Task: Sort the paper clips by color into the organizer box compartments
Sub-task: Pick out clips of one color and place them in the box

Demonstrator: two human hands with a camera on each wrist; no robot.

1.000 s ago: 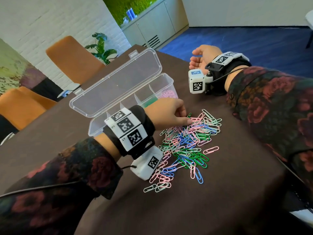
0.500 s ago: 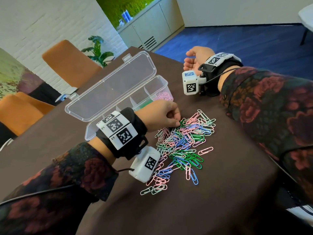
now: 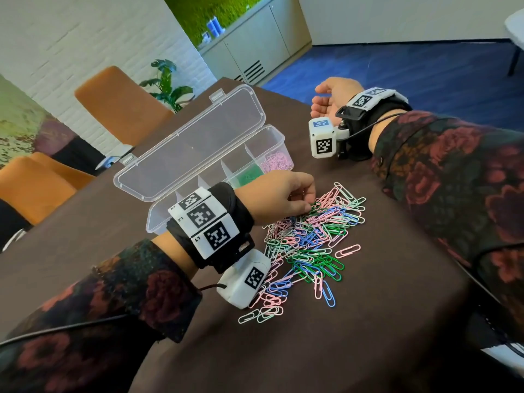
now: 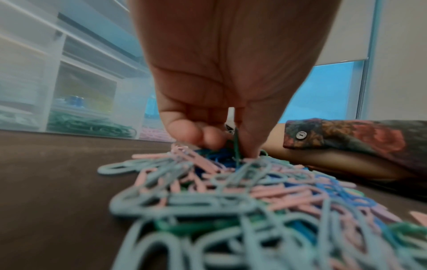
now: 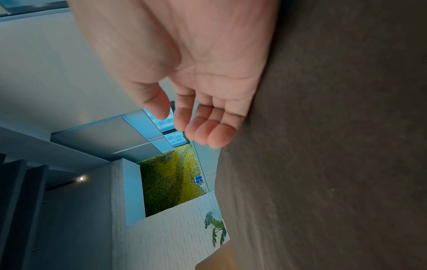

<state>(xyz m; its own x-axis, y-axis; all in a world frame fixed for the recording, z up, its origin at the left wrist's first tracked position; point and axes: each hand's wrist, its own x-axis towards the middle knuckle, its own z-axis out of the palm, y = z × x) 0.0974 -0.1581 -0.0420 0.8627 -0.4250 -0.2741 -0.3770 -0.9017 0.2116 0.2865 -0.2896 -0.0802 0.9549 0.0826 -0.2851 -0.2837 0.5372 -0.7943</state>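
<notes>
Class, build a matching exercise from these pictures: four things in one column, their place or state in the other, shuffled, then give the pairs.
1. left hand
2. right hand
3. organizer box lid
4. pink clips in the box

A. end compartment
B. swung open
C. pinching a dark green clip at the pile
D. empty, resting on the table

Pairs: 1-C, 2-D, 3-B, 4-A

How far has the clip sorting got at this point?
Early stage. Done: the organizer box holds some pink clips in its end compartment and green clips in the next. In hand: the left hand pinches a dark green clip at the pile's far edge; the right hand rests idle. Left: most of the mixed pile.
</notes>
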